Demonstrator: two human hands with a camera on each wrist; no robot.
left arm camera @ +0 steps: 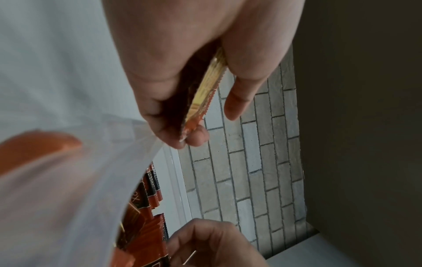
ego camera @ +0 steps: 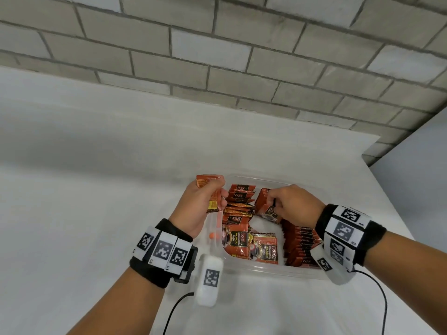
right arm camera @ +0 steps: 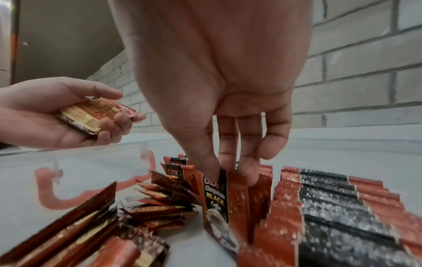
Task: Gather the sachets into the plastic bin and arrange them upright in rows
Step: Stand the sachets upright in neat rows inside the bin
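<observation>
Over clear bin: left hand clutches small sachet stack; right hand pinches one upright sachet.

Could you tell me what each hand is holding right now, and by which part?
Left hand grips a small stack of sachets around its middle. Right hand pinches one upright sachet by its top edge.

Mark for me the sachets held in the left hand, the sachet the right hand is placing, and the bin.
held sachets (right arm camera: 91,115), right wrist view, gold-printed face.
placed sachet (right arm camera: 215,196), right wrist view, black label.
plastic bin (ego camera: 261,270), head view, near clear wall.
</observation>
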